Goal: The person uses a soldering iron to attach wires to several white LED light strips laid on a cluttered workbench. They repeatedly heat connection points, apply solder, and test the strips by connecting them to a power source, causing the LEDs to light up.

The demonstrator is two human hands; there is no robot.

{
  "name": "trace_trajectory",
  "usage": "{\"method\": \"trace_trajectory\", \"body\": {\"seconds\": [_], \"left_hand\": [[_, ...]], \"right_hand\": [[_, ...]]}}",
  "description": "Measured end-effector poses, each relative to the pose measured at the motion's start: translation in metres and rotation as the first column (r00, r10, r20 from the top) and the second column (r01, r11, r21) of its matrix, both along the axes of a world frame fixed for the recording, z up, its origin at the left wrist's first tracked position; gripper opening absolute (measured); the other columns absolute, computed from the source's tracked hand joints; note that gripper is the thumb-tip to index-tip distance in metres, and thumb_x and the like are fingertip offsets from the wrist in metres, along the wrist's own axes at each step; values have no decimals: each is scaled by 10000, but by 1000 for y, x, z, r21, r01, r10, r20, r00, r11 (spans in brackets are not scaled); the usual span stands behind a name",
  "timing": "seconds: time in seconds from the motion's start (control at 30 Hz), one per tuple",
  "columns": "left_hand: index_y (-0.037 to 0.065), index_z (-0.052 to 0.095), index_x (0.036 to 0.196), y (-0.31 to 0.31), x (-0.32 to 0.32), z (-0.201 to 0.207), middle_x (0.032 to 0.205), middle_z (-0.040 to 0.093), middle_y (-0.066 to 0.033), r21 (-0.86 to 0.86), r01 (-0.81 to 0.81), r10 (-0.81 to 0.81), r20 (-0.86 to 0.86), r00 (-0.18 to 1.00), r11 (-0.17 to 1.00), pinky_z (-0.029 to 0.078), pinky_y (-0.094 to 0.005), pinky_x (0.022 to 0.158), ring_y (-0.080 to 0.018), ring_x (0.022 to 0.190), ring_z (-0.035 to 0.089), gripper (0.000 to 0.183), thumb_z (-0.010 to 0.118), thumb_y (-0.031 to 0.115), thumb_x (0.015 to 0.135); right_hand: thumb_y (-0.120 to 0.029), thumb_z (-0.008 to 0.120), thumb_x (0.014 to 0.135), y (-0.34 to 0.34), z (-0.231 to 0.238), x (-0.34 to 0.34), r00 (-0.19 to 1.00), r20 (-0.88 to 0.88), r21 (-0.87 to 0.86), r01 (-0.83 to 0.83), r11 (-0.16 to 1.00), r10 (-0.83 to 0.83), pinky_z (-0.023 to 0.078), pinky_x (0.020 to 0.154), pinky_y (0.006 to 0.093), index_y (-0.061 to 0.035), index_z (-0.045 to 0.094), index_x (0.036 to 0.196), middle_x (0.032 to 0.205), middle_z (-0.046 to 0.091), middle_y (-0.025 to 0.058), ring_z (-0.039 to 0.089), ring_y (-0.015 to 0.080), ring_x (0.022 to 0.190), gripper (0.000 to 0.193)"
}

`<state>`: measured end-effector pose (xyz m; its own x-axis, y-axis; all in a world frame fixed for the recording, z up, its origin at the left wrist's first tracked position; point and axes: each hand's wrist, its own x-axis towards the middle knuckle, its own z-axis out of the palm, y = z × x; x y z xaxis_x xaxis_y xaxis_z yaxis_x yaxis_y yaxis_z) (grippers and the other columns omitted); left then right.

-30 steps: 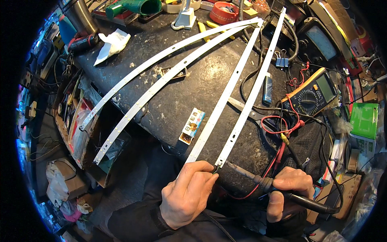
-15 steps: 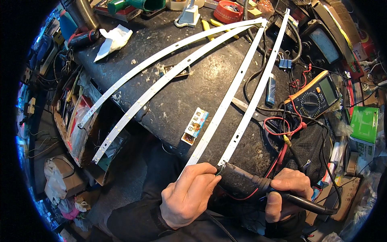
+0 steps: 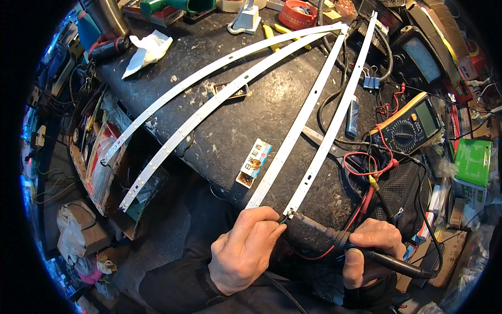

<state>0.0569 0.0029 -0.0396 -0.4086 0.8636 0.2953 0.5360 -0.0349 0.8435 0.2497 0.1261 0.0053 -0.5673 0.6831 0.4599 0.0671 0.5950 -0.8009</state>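
Observation:
My right hand [image 3: 374,251] is wrapped round a soldering iron [image 3: 345,240], its tip pointing left at the near end of a white LED strip [image 3: 327,141]. Tip and strip end appear to meet. Just left of there, my left hand [image 3: 243,248] is closed in a pinch on a thin dark wire [image 3: 283,220] at that same end. A second LED strip [image 3: 293,131] runs down to the knuckles of my left hand, its near end hidden behind them. Two more LED strips, an upper one [image 3: 201,68] and a lower one [image 3: 209,107], fan out leftward, overhanging the bench.
On the dark bench [image 3: 219,141] lie a small printed packet [image 3: 253,163], scissors [image 3: 334,149], a multimeter [image 3: 408,125] with red leads, a binder clip [image 3: 371,82] and a crumpled tissue [image 3: 148,52]. A red dish [image 3: 297,14] stands at the back. Cluttered boxes flank both sides.
My left hand has shifted slightly, and the strip beside its knuckles shows less of its near end. The soldering iron stays almost in place.

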Motion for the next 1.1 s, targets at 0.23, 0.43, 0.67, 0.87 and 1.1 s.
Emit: {"method": "trace_trajectory", "body": {"seconds": [0.23,0.43,0.67,0.87,1.1], "left_hand": [[-13,717,957,0,-1,1,1103,717,-113,-14,7,-7,11,1000,1000,566,-266,527,-106,632,694,145,853,-53,934],[-10,710,968,0,-2,0,1107,715,-118,-8,16,-16,27,999,1000,571,-261,525,-105,639,702,143,846,-49,943],[-6,704,960,-1,-2,1,1103,714,-120,-23,25,-24,39,999,999,576,-261,524,-104,638,705,151,850,-42,941],[-3,701,986,-3,-3,3,1092,695,-110,-83,38,-34,52,998,996,635,-314,690,-226,849,766,147,842,-3,944],[-10,699,982,-2,-3,3,1092,696,-109,-74,36,-32,53,998,997,634,-313,688,-218,830,763,149,842,-6,942]], "right_hand": [[-100,882,867,3,0,1,999,34,-2,-22,1000,22,591,559,311,16,750,1053,711,744,99,735,207,578,255],[-104,885,863,4,-1,0,998,51,11,-23,1000,22,588,547,310,14,753,1047,714,748,98,741,210,577,256],[-101,883,855,5,-1,-1,996,89,33,-32,999,29,588,543,306,11,756,1025,714,748,98,744,208,579,240],[-101,885,852,6,-2,0,995,89,34,-43,999,40,582,539,305,13,755,1028,708,743,98,740,208,574,247],[-98,890,850,2,-3,1,1000,7,-14,-2,1000,2,576,548,308,13,761,1044,715,746,107,735,212,571,259]]}}
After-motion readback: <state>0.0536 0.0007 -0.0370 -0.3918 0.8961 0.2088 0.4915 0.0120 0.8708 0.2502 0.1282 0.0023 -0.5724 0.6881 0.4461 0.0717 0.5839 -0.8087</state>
